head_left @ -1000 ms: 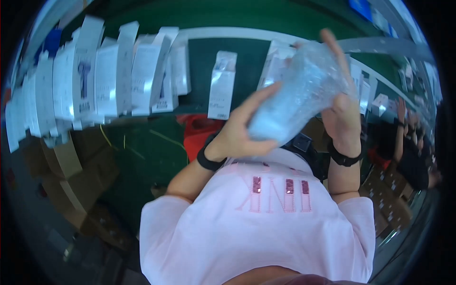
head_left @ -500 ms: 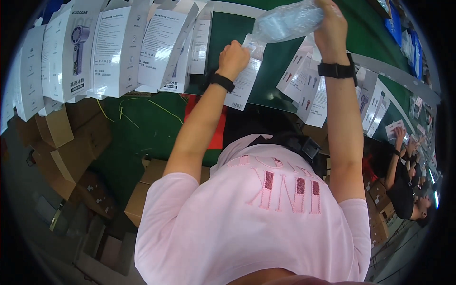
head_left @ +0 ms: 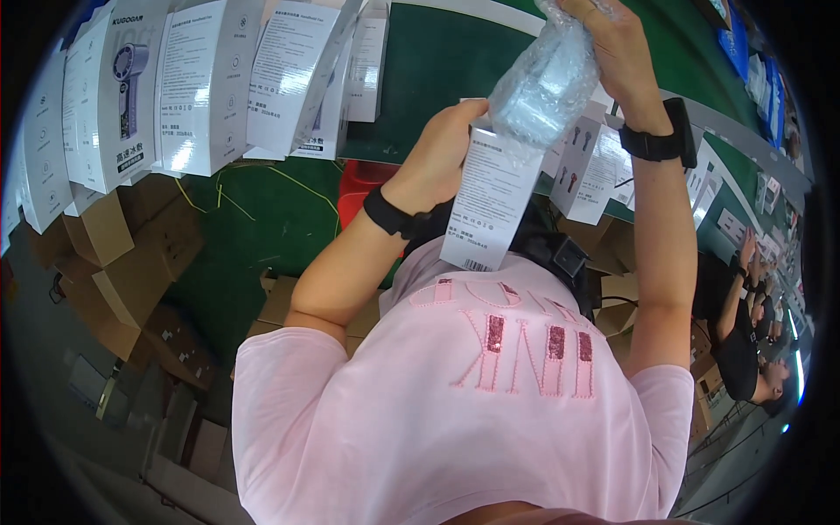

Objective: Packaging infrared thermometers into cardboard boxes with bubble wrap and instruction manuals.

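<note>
A white printed carton (head_left: pixel 493 203) is tilted in front of my body, its lower end close to my shirt. My left hand (head_left: pixel 440 153) is closed around the carton's upper left side, with the thumb at the top edge. Above it, a pale blue item in clear bubble wrap (head_left: pixel 547 87) hangs from my right hand (head_left: pixel 619 51), which grips its upper end. The wrapped item's lower end is at the carton's top and overlaps it; whether any of it is inside, I cannot tell. The fingers of my left hand behind the carton are hidden.
Several white fan cartons (head_left: pixel 197 87) stand in a row along the table's left side. More printed cartons (head_left: pixel 584 162) stand just right of the held one. Brown cardboard boxes (head_left: pixel 131 271) lie on the floor at left. A person in black (head_left: pixel 739 324) works at far right.
My left hand has raised the carton from the table and brought it nearer my body. My right hand has swung the bubble-wrapped item from sideways to end-down over the carton's top.
</note>
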The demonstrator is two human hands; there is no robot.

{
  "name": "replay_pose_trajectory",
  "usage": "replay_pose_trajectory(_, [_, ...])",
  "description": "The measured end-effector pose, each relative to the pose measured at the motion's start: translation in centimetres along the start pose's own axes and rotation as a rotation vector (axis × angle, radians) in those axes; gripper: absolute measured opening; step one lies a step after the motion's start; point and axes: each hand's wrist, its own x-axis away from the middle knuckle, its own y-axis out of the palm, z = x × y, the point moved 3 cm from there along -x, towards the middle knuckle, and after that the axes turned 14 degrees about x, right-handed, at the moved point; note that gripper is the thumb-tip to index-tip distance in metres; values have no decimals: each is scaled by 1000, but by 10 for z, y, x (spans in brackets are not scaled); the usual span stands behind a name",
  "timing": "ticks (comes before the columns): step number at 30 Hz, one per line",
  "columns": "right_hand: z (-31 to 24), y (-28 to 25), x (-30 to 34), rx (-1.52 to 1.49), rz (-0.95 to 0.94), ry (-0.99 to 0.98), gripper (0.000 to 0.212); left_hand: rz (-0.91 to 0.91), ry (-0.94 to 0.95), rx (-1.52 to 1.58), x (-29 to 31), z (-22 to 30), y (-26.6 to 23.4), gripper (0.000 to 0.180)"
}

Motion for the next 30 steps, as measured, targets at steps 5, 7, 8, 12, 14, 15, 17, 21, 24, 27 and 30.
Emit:
replay_pose_trajectory(5, [1,0,3,140,-37,-193,10,-137,85,-140,25,-7,19,46])
replay_pose_trajectory(7, [18,-2,0,95,-52,-252,10,-177,169,-266,29,-15,21,53])
replay_pose_trajectory(8, [37,-2,-2,146,-76,-365,10,-161,275,-404,29,-20,18,60])
replay_pose_trajectory(12, [18,41,14,-784,-263,-878,11,-109,443,-673,48,-25,25,72])
replay_pose_trajectory(14, [-9,25,29,-343,-150,-611,11,-104,452,-585,52,-20,19,71])
replay_pose_trajectory(15, [-15,11,30,109,-1,-335,11,-131,441,-514,52,-18,19,71])
replay_pose_trajectory(17, [-23,10,31,141,72,-347,10,-145,394,-484,53,-19,17,70])
replay_pose_trajectory(21, [-40,17,40,190,60,-415,10,-215,250,-358,53,-21,18,68])
replay_pose_trajectory(24, [-52,21,50,261,41,-454,10,-219,226,-352,54,-21,19,71])
replay_pose_trajectory(27, [-53,23,63,236,17,-409,9,-170,408,-568,53,-25,17,72])
replay_pose_trajectory(30, [-35,18,76,170,-66,-243,22,-176,410,-467,58,-22,22,73])
